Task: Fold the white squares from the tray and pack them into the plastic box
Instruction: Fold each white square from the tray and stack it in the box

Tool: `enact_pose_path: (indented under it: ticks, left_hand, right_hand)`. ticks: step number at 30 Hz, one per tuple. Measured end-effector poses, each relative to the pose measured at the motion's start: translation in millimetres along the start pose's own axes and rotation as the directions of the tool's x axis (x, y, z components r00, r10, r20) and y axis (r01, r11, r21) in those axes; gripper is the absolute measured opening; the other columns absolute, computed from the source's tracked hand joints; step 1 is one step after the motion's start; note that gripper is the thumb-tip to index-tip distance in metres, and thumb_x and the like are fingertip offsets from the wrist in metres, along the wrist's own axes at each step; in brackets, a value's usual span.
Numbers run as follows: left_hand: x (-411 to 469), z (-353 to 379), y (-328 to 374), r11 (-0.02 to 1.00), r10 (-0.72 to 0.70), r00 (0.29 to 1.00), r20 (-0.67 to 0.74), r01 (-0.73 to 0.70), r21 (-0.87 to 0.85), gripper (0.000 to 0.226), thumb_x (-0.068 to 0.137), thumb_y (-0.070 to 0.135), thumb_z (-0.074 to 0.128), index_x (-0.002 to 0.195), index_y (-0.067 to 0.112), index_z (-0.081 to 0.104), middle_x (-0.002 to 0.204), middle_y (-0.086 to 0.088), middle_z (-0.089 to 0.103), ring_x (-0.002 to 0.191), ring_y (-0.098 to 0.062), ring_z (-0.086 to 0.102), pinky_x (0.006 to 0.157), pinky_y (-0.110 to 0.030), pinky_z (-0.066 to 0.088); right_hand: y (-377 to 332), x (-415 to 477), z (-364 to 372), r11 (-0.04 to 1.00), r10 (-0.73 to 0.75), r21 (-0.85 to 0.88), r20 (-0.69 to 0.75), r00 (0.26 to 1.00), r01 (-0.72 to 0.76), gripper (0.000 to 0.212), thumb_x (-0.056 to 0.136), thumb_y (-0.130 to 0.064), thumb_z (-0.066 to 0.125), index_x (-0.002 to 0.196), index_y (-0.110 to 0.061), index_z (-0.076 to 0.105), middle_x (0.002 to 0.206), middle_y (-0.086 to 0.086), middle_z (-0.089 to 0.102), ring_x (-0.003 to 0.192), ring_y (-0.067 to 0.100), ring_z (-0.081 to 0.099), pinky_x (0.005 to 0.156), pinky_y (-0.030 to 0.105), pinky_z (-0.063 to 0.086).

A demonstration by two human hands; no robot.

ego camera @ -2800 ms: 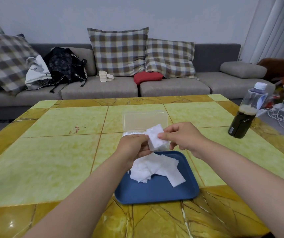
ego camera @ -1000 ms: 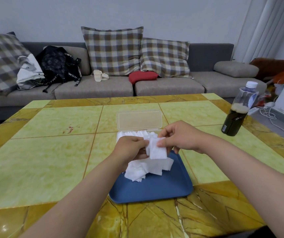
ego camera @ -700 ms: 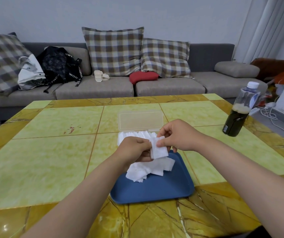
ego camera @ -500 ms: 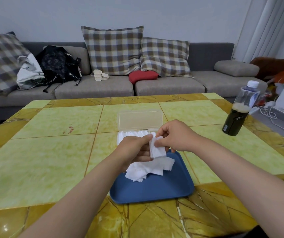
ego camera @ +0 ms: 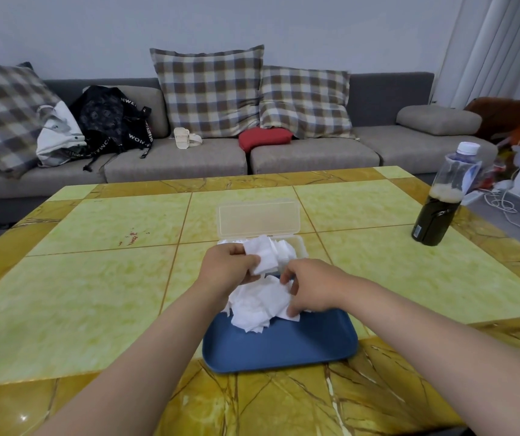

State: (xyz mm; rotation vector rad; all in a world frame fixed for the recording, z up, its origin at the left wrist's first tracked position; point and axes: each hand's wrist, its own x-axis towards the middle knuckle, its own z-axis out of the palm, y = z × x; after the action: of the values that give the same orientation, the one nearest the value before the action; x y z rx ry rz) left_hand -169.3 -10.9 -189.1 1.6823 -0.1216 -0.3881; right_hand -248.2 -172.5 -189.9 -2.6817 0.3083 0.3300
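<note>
A blue tray (ego camera: 283,347) sits on the table in front of me with a pile of white squares (ego camera: 261,305) at its far end. Just behind it stands the clear plastic box (ego camera: 299,247), its lid (ego camera: 258,217) up, with folded white squares inside. My left hand (ego camera: 225,270) grips a folded white square (ego camera: 263,258) above the box's near edge. My right hand (ego camera: 307,286) is down on the pile, its fingers curled and pinching a loose square there.
A bottle of dark liquid (ego camera: 441,202) stands at the table's right side. The table (ego camera: 95,278) is tiled yellow-green with a brown border. Behind it runs a grey sofa (ego camera: 315,155) with checked cushions and a black bag (ego camera: 110,121).
My right hand has let go of the folded square and dropped to the pile on the tray. My left hand keeps the folded square, now nearer the box.
</note>
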Motion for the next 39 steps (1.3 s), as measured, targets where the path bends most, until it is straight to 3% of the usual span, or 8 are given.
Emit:
enact_pose_path:
  ticks: [6,9,14,20,24,29,35,39]
  left_hand:
    - [1.4,1.1,-1.4,0.999,-0.005,1.0,0.011,0.005,0.038,0.009,0.086,-0.003,0.067,0.089,-0.011,0.069,0.091,-0.021,0.071,0.083,-0.031,0.071,0.067,-0.03,0.064]
    - [3.0,1.2,-1.7,0.999,-0.013,1.0,0.012,0.013,0.03,0.009,0.089,0.001,0.065,0.084,-0.006,0.066,0.087,-0.019,0.066,0.078,-0.028,0.068,0.065,-0.029,0.063]
    - [1.4,1.9,-1.5,1.0,-0.014,1.0,0.004,0.014,-0.001,0.014,0.091,0.005,0.063,0.089,-0.008,0.068,0.087,-0.019,0.067,0.075,-0.028,0.071,0.066,-0.03,0.064]
    - [-2.8,2.9,1.2,0.994,-0.048,0.997,0.066,0.054,-0.093,0.021,0.09,0.005,0.068,0.097,-0.015,0.067,0.088,-0.023,0.071,0.069,-0.027,0.068,0.064,-0.028,0.062]
    - [-7.2,5.2,4.6,0.988,-0.06,0.981,0.186,0.086,-0.132,0.017,0.09,0.006,0.069,0.1,-0.007,0.074,0.095,-0.017,0.078,0.073,-0.019,0.075,0.072,-0.027,0.062]
    - [-10.3,4.0,8.5,0.99,-0.038,0.968,0.249,0.071,-0.125,0.016,0.095,0.007,0.063,0.101,-0.003,0.075,0.092,-0.014,0.079,0.077,-0.018,0.076,0.072,-0.026,0.062]
    - [-8.8,5.3,10.7,0.99,-0.051,0.959,0.279,0.086,-0.115,0.034,0.1,0.029,0.059,0.107,0.0,0.074,0.096,-0.016,0.078,0.089,-0.027,0.077,0.078,-0.033,0.062]
    - [-10.2,3.8,12.5,0.999,0.021,0.971,0.237,-0.012,-0.037,0.027,0.088,0.028,0.076,0.091,0.001,0.076,0.086,-0.011,0.078,0.08,-0.024,0.076,0.076,-0.031,0.063]
  right_hand:
    - [7.5,2.2,-18.8,0.987,0.061,0.144,0.054,0.997,-0.068,0.05,0.079,-0.019,0.083,0.126,-0.017,0.066,0.102,-0.006,0.059,0.094,0.017,0.06,0.074,0.025,0.047]
    - [15.3,-2.3,-34.6,0.965,0.102,0.228,0.119,0.988,-0.127,0.021,0.086,-0.013,0.074,0.106,-0.018,0.073,0.091,0.002,0.064,0.074,0.018,0.056,0.058,0.025,0.043]
    - [21.5,-6.0,-43.8,0.928,0.227,0.297,0.035,0.973,-0.227,0.011,0.09,-0.004,0.059,0.096,0.0,0.067,0.081,0.013,0.057,0.061,0.02,0.049,0.044,0.023,0.027]
    - [8.8,-11.4,-51.1,0.788,0.156,0.614,-0.137,0.978,-0.04,0.013,0.085,-0.012,0.074,0.089,0.0,0.069,0.077,0.004,0.068,0.051,0.016,0.061,0.044,0.023,0.025]
    - [-4.6,-14.1,-48.0,0.82,0.078,0.573,-0.137,0.987,0.015,0.013,0.081,-0.019,0.082,0.082,-0.008,0.075,0.065,-0.006,0.067,0.051,0.015,0.058,0.04,0.019,0.029]
    - [-8.1,-12.2,-48.9,0.884,0.068,0.467,-0.192,0.979,0.03,0.025,0.079,-0.019,0.083,0.084,0.004,0.073,0.059,0.006,0.053,0.043,0.012,0.044,0.039,0.015,0.033]
    - [-10.6,-6.6,-45.1,0.915,0.048,0.401,-0.213,0.976,0.042,0.031,0.072,-0.017,0.083,0.083,0.01,0.07,0.068,0.009,0.052,0.058,0.018,0.04,0.055,0.029,0.038]
    - [-10.9,-2.1,-43.0,0.922,0.036,0.381,-0.254,0.966,0.066,0.031,0.071,-0.022,0.082,0.074,0.005,0.068,0.064,0.005,0.05,0.061,0.019,0.042,0.058,0.032,0.039]
